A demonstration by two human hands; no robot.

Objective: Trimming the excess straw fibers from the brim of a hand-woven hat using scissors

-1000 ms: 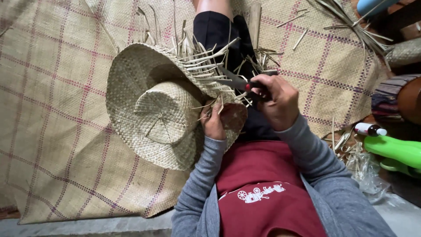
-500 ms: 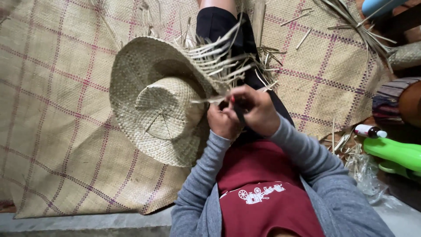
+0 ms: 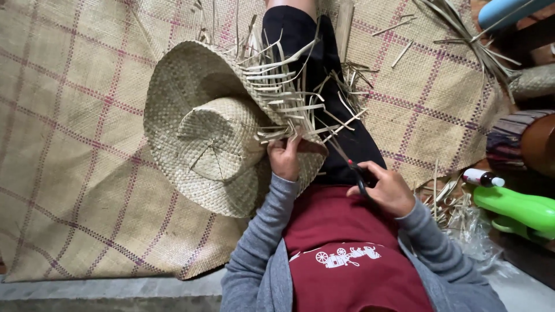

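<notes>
A woven straw hat [image 3: 214, 133] lies crown-up across my lap, with loose uncut strands sticking out of its brim on the right side. My left hand [image 3: 285, 157] grips the brim edge just below those strands. My right hand [image 3: 384, 188] holds a pair of scissors [image 3: 347, 163] with dark handles; the thin blades point up-left toward the loose strands, close to my left hand.
I sit on a checked woven mat [image 3: 75, 144] on the floor. Straw offcuts [image 3: 445, 199] lie at my right. A green plastic object [image 3: 520, 211], a small white bottle [image 3: 481, 178] and a striped drum-like object [image 3: 523, 141] stand at the right edge.
My right hand has pulled back down and to the right, away from the brim, with the scissors. My left hand stays on the brim; the hat has shifted slightly.
</notes>
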